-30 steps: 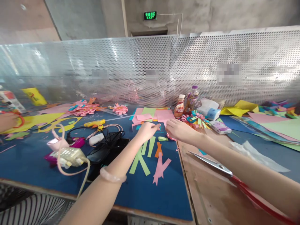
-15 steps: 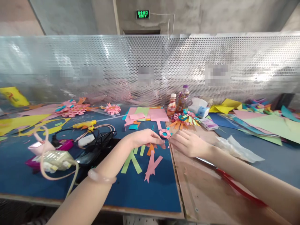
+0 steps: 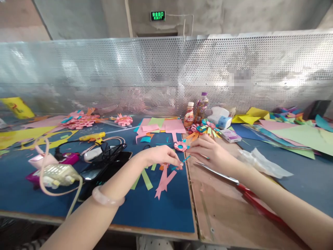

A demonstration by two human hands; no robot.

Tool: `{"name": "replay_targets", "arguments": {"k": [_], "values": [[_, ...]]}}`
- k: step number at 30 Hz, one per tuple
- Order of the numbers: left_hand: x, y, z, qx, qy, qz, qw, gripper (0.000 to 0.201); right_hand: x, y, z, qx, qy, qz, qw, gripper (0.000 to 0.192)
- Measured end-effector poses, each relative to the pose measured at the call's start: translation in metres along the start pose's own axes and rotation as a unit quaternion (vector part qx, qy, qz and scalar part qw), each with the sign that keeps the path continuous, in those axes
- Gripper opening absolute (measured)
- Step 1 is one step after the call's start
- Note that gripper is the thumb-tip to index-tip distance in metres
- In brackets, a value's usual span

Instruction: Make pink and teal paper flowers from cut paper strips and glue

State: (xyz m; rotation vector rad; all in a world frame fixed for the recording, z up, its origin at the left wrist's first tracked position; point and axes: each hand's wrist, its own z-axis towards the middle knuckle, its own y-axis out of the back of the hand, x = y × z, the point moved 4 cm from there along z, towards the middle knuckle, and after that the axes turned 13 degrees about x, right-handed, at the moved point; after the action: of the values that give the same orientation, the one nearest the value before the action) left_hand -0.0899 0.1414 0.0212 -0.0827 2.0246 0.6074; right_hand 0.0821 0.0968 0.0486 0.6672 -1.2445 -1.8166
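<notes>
My right hand (image 3: pixel 209 152) pinches a small pink and teal paper flower (image 3: pixel 180 146) by its edge, just above the seam between the blue mat (image 3: pixel 156 211) and the wooden board (image 3: pixel 221 211). My left hand (image 3: pixel 160 159) sits close beside it, fingertips closed on a thin teal paper strip (image 3: pixel 182 161) that slants up toward the right hand. Loose green, orange and pink paper strips (image 3: pixel 163 178) lie on the mat under the left hand. Red-handled scissors (image 3: pixel 235 181) rest on the board, partly under my right forearm.
Behind the hands stand two bottles (image 3: pixel 189 119), a tissue pack (image 3: pixel 221 121) and a multicoloured paper flower (image 3: pixel 205 128). At the left are a yellow glue gun (image 3: pixel 92 137), a power strip (image 3: pixel 58 173), cables and a phone (image 3: pixel 104 170). Paper sheets (image 3: pixel 293 135) cover the right; a perforated metal screen (image 3: pixel 166 76) closes the back.
Both hands pulled back from the far paper stack toward me, bringing the small flower along. The left hand now pinches a teal strip, and the scissors' blade shows beside the right wrist.
</notes>
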Motion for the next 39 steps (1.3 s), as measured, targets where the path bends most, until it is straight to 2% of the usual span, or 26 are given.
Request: {"name": "replay_targets", "arguments": {"k": [4,6,13,17,22,30,39], "values": [[-0.003,-0.006,0.001,0.02,0.019,0.06,0.998,0.022,0.009,-0.01,-0.002,0.093,0.044,-0.024,0.994,0.025],[-0.003,-0.008,0.002,0.028,0.027,0.075,0.996,0.023,0.013,-0.014,-0.002,0.115,0.048,-0.019,0.992,0.024],[-0.003,-0.011,0.003,0.037,0.036,0.068,0.996,0.023,0.019,-0.018,0.0,0.117,0.027,0.052,0.991,0.02],[-0.005,-0.012,0.004,0.037,0.025,0.074,0.996,0.018,0.016,-0.017,0.001,0.14,0.012,0.139,0.98,0.015],[-0.008,-0.012,0.001,0.059,0.014,0.062,0.996,0.018,0.011,-0.016,-0.001,0.173,-0.013,0.199,0.965,0.012],[-0.013,-0.019,-0.004,0.108,0.004,0.062,0.992,0.017,0.007,-0.023,-0.009,0.244,-0.062,0.272,0.929,0.012],[-0.013,-0.023,0.001,0.119,-0.021,0.075,0.99,0.023,0.008,-0.023,-0.009,0.255,-0.1,0.295,0.915,0.014]]}}
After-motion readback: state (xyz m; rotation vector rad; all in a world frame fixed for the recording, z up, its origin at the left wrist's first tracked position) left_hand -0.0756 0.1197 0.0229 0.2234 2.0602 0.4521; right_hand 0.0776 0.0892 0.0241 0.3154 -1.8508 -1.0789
